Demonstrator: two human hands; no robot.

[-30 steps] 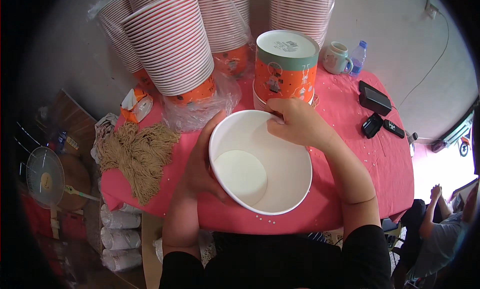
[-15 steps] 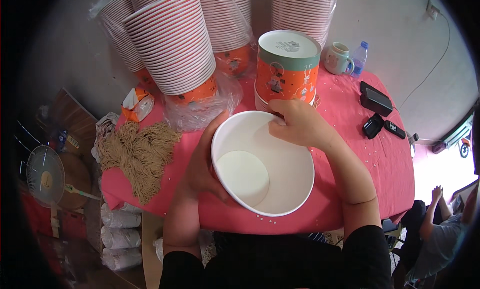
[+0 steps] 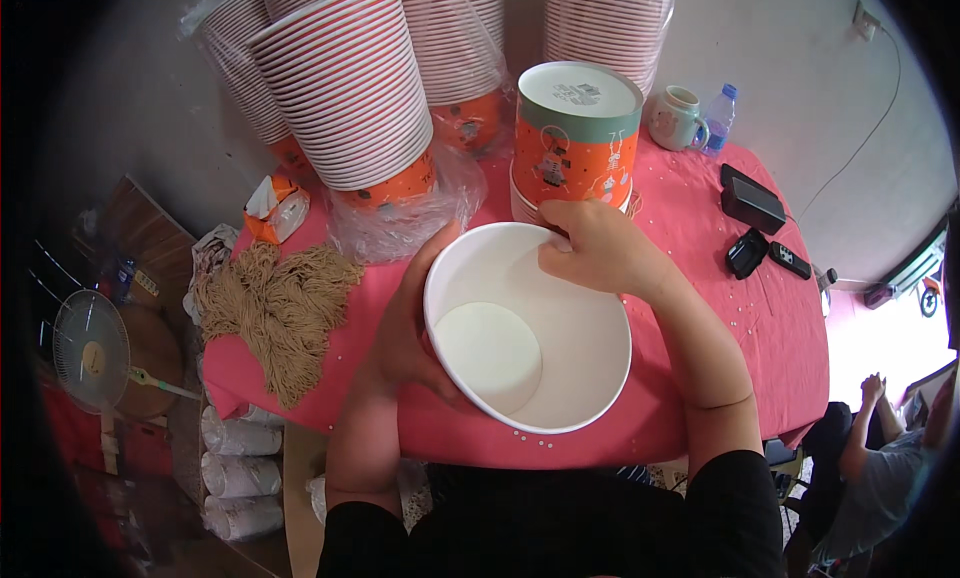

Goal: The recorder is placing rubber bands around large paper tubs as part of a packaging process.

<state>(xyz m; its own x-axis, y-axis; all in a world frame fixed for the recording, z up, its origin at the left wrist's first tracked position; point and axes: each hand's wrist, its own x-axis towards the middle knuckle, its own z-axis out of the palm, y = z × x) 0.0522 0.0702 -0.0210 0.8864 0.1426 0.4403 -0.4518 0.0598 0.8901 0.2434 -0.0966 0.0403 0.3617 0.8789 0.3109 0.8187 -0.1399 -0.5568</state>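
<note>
A large white-lined paper bucket (image 3: 575, 368) is tilted over the near part of the table, its mouth facing me and nothing inside. My left hand (image 3: 408, 328) is wrapped round its left side, the fingers partly hidden behind the wall. At the far rim my right hand (image 3: 600, 243) grips the bucket, thumb inside and curled fingers outside. Just beyond stands an upside-down orange bucket (image 3: 577, 158) with a green band and white base, resting on other stacked rims. Left of the bucket lies a bundle of tan cords (image 3: 280, 313).
Tall stacks of nested buckets (image 3: 345, 88), some in plastic film, line the back. A mug (image 3: 677, 118), a water bottle (image 3: 720, 120) and a black case (image 3: 752, 200) sit at the right on the pink tablecloth (image 3: 700, 308). A person (image 3: 880, 478) sits at far right; a fan (image 3: 92, 353) stands left.
Almost nothing differs. The held bucket has shifted very slightly to the right, with both hands keeping their grip.
</note>
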